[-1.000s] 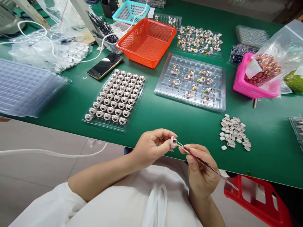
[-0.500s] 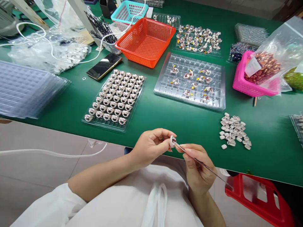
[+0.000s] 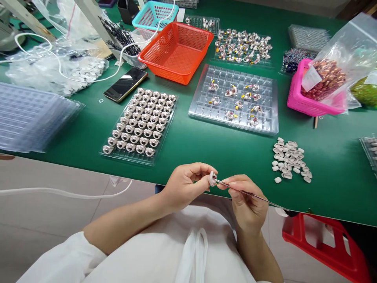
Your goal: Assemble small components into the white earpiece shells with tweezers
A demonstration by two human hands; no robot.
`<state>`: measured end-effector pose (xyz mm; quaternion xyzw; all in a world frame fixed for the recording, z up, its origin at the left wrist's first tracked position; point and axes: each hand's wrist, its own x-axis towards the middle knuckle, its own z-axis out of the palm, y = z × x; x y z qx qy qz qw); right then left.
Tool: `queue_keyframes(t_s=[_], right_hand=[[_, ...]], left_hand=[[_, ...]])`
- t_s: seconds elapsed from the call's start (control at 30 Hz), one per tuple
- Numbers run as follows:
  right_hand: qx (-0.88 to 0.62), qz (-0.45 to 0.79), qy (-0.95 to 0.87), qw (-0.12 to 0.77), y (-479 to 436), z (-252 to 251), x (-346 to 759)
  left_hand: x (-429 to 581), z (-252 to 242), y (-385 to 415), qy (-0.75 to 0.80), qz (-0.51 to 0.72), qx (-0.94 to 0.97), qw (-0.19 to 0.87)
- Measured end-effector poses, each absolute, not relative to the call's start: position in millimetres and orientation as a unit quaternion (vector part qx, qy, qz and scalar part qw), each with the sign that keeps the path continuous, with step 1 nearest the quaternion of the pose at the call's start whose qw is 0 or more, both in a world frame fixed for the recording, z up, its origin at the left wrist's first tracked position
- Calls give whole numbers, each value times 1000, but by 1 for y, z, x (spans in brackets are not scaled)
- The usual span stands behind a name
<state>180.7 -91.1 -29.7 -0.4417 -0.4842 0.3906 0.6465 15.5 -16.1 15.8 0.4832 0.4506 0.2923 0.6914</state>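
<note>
Between the thumb and fingers of my left hand [image 3: 188, 184] sits a small white earbud shell [image 3: 211, 179] with a dark red part inside. My right hand [image 3: 249, 200] grips thin metal tweezers [image 3: 244, 192] like a pen. Their tip meets the open side of the shell; exactly what it touches is too small to tell. Both hands are at the table's front edge. Beyond them, a clear tray [image 3: 203, 108] holds several open earbuds with yellow and red parts. On the right lies a pile of loose white shell pieces [image 3: 290, 159].
Closed earbuds fill a tray [image 3: 153, 158] at left. Behind stand a red basket [image 3: 179, 55], a phone [image 3: 125, 84] and a blue basket [image 3: 154, 15]. A pink basket [image 3: 309, 100] with bagged copper-coloured parts is at right. Stacked clear trays [image 3: 32, 118] lie far left; a red stool [image 3: 326, 243] is below.
The tweezers' rear end has risen, so they lie flatter against the shell. The left hand keeps its pinch on the earbud shell. The whole view has shifted slightly.
</note>
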Motion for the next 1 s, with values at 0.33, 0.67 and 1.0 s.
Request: queue_keyframes(t_s=[0.33,0.67,1.0], right_hand=[[-525,359,-493,593,-87,-18,183],[-520,403,-486,575,-77,-22,161],[-495,443,-406,628,-70,-19,157]], left_hand=[[17,18,-16,435,333,460,698],[18,12,-23,397,363,481,692],[12,14,-16,370,362,569,639]])
